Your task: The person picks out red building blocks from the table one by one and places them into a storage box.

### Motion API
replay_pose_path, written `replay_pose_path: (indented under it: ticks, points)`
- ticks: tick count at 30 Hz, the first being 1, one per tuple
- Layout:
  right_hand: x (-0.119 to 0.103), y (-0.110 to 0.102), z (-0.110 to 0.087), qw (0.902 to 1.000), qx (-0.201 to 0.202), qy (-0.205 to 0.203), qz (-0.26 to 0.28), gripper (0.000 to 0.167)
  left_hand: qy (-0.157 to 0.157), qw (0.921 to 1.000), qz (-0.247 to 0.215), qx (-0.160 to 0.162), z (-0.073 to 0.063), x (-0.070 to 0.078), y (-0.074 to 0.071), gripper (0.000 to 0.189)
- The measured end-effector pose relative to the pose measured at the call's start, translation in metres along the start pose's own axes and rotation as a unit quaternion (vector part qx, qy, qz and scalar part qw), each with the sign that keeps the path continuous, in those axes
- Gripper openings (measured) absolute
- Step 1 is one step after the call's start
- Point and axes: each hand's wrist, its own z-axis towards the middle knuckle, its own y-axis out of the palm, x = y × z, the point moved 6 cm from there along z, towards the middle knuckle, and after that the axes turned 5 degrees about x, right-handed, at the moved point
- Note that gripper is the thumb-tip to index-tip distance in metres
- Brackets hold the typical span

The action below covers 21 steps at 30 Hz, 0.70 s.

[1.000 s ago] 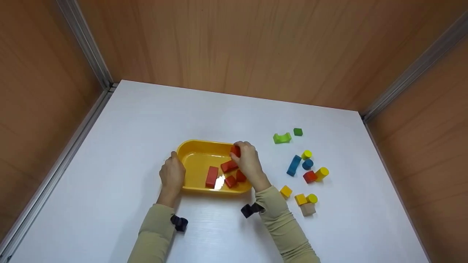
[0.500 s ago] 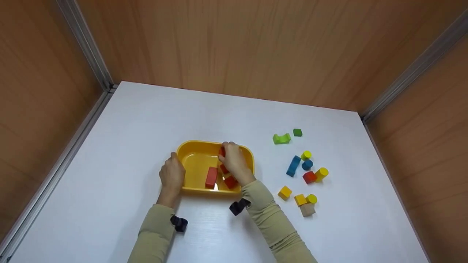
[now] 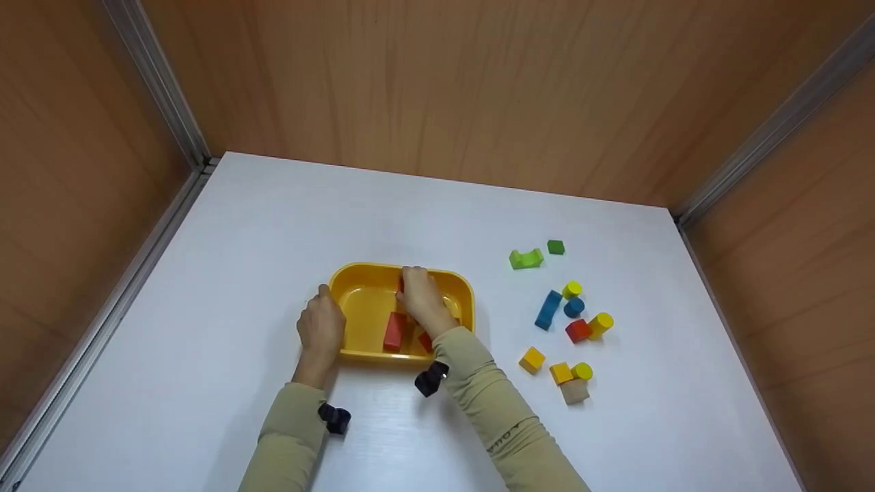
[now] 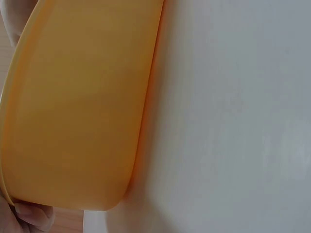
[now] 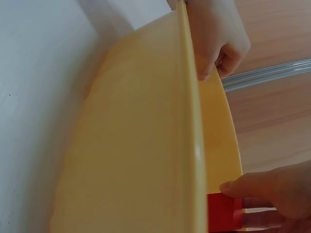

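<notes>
A yellow plastic tray (image 3: 362,297) stands on the white table with several red blocks in it. My left hand (image 3: 321,321) grips its left rim; in the left wrist view, fingertips (image 4: 34,216) curl under the rim. Inside the tray, my right hand (image 3: 422,297) holds a red block (image 5: 222,213) between thumb and fingers, near the far wall. An oblong red block (image 3: 394,331) lies left of my right wrist. A smaller red block (image 3: 425,342) shows partly under the wrist; other blocks are hidden by the hand.
Right of the tray lie a light green arched block (image 3: 526,259), a green cube (image 3: 556,247), a blue oblong block (image 3: 548,310), a blue cylinder (image 3: 574,307), a red cube (image 3: 578,331), several yellow blocks (image 3: 532,360) and a plain wooden cube (image 3: 575,391). Wooden panels (image 3: 437,89) enclose the table.
My right hand has moved left inside the tray, carrying the red block from the right end towards the middle. The left hand keeps its grip on the rim, and the tray stays put.
</notes>
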Motion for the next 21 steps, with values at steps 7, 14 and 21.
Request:
replay_pose_path:
  ticks: [7, 14, 21]
  points:
    - [-0.002, 0.010, 0.002, 0.9998, -0.005, -0.014, -0.016, 0.006, 0.003, 1.0000, 0.004, 0.003, -0.001, -0.001, 0.000, 0.017]
    - [-0.006, 0.017, 0.005, 0.9984, 0.009, -0.023, -0.050, 0.004, 0.000, 0.9999, 0.009, 0.006, -0.001, -0.003, -0.001, 0.016]
    - [-0.003, 0.026, 0.009, 0.9966, -0.008, 0.003, -0.082, 0.011, 0.019, 0.9996, 0.006, 0.018, -0.003, -0.001, -0.003, 0.012]
